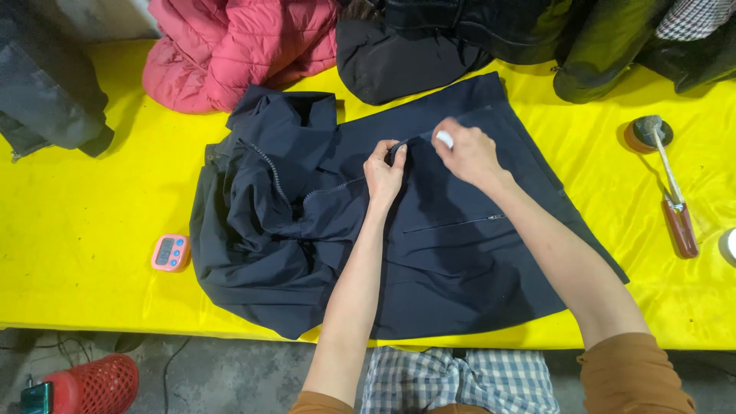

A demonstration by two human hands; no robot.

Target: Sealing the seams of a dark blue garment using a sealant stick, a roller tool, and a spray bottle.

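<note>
A dark navy jacket (460, 261) lies spread on a yellow table (77, 222), its hood and collar bunched at the left. A zipper line (270, 170) runs across the front. My left hand (383, 172) pinches the fabric beside the zipper near the jacket's middle. My right hand (466, 153) sits just to the right, fingers closed on the zipper edge, with a small white object (445, 139) showing between the fingers. Both hands are a few centimetres apart on the same seam.
A pink digital timer (170, 253) lies left of the jacket. A brush with a brown handle (675, 192) lies at the right. A pink puffer jacket (230, 46), a grey coat (46, 84) and dark coats (491, 38) line the far edge. A red basket (96, 383) stands on the floor.
</note>
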